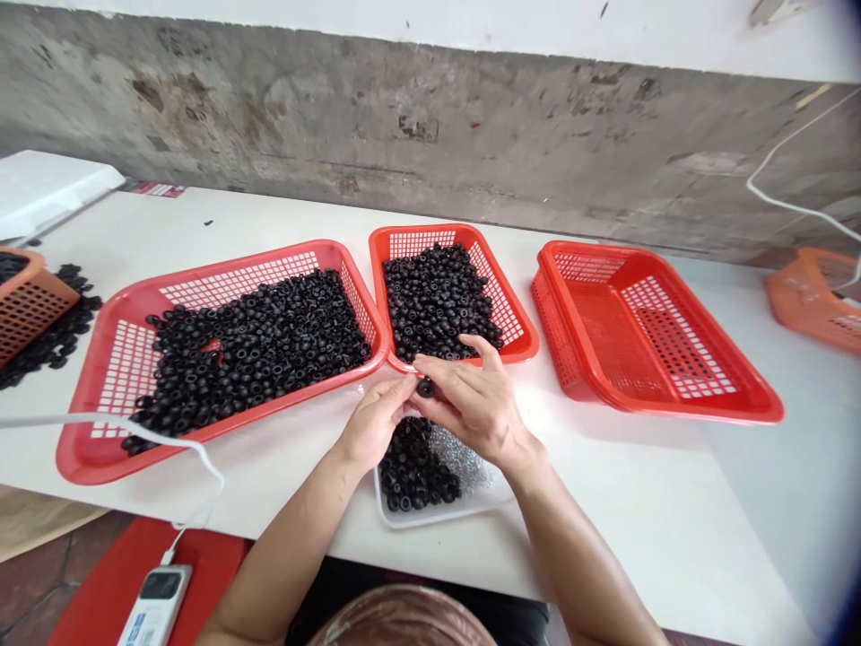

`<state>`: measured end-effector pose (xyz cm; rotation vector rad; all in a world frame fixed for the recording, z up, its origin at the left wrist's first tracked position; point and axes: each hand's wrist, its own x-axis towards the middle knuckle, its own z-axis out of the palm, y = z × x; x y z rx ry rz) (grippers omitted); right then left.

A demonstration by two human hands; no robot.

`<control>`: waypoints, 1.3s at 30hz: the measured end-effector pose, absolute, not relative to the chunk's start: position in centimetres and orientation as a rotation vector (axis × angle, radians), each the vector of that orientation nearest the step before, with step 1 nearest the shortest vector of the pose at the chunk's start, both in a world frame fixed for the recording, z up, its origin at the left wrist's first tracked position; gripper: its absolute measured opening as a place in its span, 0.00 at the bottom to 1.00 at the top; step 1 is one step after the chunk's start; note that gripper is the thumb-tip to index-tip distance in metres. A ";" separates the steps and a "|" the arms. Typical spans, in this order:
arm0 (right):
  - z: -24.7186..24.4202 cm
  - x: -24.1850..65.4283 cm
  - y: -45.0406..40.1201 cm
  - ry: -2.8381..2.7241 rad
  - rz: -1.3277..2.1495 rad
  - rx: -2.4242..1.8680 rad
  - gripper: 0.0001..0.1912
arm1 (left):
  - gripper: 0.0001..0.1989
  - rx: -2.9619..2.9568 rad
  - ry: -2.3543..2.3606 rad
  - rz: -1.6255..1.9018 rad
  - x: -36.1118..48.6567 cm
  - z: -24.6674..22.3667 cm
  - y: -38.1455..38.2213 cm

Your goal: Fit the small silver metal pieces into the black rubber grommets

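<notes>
My left hand (377, 422) and my right hand (474, 401) meet over the table, their fingertips pinching a black rubber ring (425, 388) between them. Below my hands sits a white plastic tray (430, 519) holding black rings and a patch of small silver metal pieces (461, 458). My right hand's fingers nearly reach a red mesh basket (511, 345) heaped with black rings. To the left, a larger red mesh basket (114, 377) holds more of them. Part of the white tray lies hidden under my wrists.
A third red basket (646, 332) stands to the right, with an orange basket (807, 305) beyond it. Another orange basket (33, 309) sits at far left beside spilled black rings (60, 332). A white cable (154, 432) crosses the left basket. A concrete wall (404, 117) backs the table.
</notes>
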<state>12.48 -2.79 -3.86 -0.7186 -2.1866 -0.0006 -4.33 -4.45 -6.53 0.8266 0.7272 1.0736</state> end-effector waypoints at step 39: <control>-3.4 13.7 -2.6 -2.383 -0.023 -0.728 0.15 | 0.17 0.858 0.810 1.050 -4.0 -6.8 -4.4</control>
